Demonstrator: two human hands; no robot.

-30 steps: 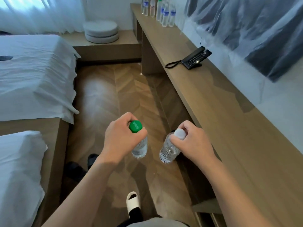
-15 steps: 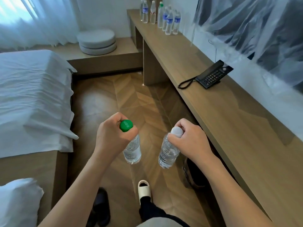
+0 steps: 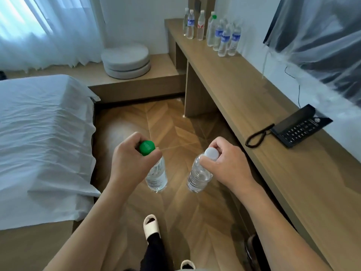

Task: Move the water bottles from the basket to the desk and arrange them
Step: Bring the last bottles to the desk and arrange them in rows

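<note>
My left hand grips a clear water bottle with a green cap by its neck; the bottle hangs upright over the floor. My right hand holds a second clear bottle with a white cap the same way, just left of the long wooden desk. Several water bottles stand grouped at the desk's far end, some with blue labels, one with a green cap. No basket is in view.
A black telephone with a coiled cord lies on the desk to my right. A bed with white sheets fills the left side. Two round grey cushions rest on a low platform ahead. My feet in slippers stand on the parquet floor.
I have walked forward along the desk. The telephone has drawn level with my right hand and the far bottles look nearer. Both hands keep their bottles.
</note>
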